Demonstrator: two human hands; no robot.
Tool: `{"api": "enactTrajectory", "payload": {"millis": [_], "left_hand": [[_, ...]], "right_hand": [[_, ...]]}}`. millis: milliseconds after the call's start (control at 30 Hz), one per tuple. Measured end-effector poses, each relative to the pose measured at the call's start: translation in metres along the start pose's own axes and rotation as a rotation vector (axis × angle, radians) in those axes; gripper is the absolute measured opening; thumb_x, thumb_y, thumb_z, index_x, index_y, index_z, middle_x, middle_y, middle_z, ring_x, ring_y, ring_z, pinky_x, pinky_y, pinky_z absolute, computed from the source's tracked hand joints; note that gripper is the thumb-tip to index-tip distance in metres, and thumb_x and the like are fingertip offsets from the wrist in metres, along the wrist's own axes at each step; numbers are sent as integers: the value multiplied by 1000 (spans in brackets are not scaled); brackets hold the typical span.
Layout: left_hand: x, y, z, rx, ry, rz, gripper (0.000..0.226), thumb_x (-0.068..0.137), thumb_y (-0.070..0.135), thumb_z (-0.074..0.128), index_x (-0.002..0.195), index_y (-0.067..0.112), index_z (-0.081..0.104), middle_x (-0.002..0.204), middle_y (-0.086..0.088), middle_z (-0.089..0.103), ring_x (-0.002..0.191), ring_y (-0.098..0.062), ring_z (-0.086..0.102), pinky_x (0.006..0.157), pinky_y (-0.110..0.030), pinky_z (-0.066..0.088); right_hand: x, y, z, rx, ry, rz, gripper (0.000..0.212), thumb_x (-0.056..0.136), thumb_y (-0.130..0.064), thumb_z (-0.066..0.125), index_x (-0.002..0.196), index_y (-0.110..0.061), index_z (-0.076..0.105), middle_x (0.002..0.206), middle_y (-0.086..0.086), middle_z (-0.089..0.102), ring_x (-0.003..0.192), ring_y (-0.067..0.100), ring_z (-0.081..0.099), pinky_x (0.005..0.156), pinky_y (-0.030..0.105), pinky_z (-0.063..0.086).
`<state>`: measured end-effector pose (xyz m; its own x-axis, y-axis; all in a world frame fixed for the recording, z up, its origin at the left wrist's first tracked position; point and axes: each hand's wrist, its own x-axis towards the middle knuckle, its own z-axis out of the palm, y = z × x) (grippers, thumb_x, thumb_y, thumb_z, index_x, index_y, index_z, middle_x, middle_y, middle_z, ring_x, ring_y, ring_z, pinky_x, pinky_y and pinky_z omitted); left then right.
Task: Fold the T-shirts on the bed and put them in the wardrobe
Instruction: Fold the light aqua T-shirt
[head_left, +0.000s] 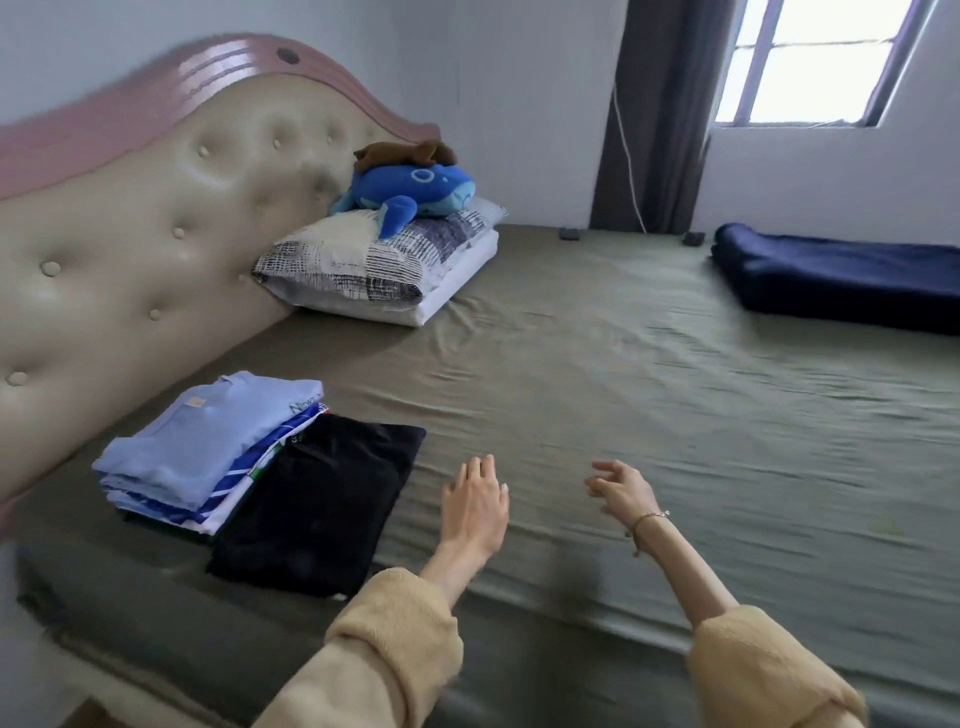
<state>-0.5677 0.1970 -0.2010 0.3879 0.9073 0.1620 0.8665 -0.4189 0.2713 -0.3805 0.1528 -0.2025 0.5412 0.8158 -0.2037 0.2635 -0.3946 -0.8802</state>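
Hands (475, 501) (621, 491) both empty, fingers loose, over bed (623, 415). Risk: careless lift of stack (208, 452) or black tee (317, 499) unfolds them.

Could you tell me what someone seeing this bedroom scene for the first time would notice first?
Probably the two bare hands, left hand and right hand, reaching out empty over the olive bed sheet. To their left, by the padded headboard, lies a stack of folded T-shirts with a folded black T-shirt beside it. Farther back, a blue plush toy tops the pillows.
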Motion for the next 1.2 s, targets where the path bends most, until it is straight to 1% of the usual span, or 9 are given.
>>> {"api": "enactTrajectory", "payload": {"millis": [267, 433, 567, 700, 833, 967, 1033, 1100, 1200], "left_hand": [[-4, 209, 49, -194, -226, 192, 53, 101, 33, 36, 146, 9, 24, 140, -12, 45, 125, -28, 48, 96, -41, 41], [-32, 339, 83, -287, -442, 323, 51, 101, 36, 36, 144, 11, 27, 140, -13, 47, 125, -32, 49, 96, -39, 40], [-52, 415, 106, -358, -607, 416, 48, 101, 34, 38, 142, 10, 29, 140, -15, 47, 129, -32, 44, 103, -39, 37], [-65, 477, 124, -386, -672, 538, 47, 100, 28, 42, 142, 10, 31, 137, -14, 50, 129, -30, 43, 107, -38, 33], [-79, 526, 137, -418, -667, 638, 50, 94, 19, 47, 141, 13, 34, 134, -14, 47, 128, -29, 42, 106, -37, 33], [-95, 564, 151, -513, -762, 643, 52, 94, 21, 50, 143, 12, 34, 133, -13, 50, 125, -27, 46, 103, -31, 35], [-101, 576, 157, -597, -841, 546, 53, 95, 21, 51, 144, 11, 33, 124, -9, 55, 117, -22, 52, 96, -26, 37], [-103, 582, 159, -675, -922, 423, 56, 95, 24, 51, 146, 11, 31, 117, -5, 57, 113, -21, 55, 94, -26, 40], [-101, 586, 157, -679, -1003, 371, 59, 98, 34, 47, 147, 7, 28, 138, -9, 49, 126, -27, 49, 107, -34, 37]], "right_hand": [[-32, 79, -183, -49, 149, 72, 42, 90, -9, 55, 132, -7, 46, 116, 17, 64, 106, 28, 60, 89, 33, 46], [-63, 145, -302, -67, 351, 181, 42, 90, -5, 54, 131, -3, 47, 118, 21, 62, 110, 31, 58, 66, 18, 37], [-89, 184, -369, -69, 515, 259, 40, 87, -1, 57, 127, 0, 50, 117, 20, 62, 109, 29, 56, 90, 28, 39], [-109, 213, -421, -151, 667, 265, 35, 83, 2, 58, 118, 1, 57, 117, 19, 61, 107, 31, 58, 94, 31, 40], [-125, 232, -456, -434, 778, 290, 41, 82, -6, 59, 123, -10, 54, 130, 11, 50, 123, 26, 43, 98, 39, 38], [-137, 250, -479, -592, 775, 488, 80, 80, -39, 69, 145, -24, 26, 151, 12, 17, 139, 30, 18, 108, 50, 25], [-138, 260, -488, -465, 737, 525, 88, 78, -43, 72, 147, -27, 19, 147, 17, 22, 136, 33, 26, 106, 47, 30], [-136, 268, -493, -394, 726, 454, 65, 81, -35, 70, 138, -23, 40, 131, 17, 43, 122, 32, 42, 96, 36, 39], [-133, 272, -496, -397, 708, 365, 30, 86, -26, 65, 112, -11, 59, 114, 14, 59, 109, 29, 53, 86, 34, 41]]}}
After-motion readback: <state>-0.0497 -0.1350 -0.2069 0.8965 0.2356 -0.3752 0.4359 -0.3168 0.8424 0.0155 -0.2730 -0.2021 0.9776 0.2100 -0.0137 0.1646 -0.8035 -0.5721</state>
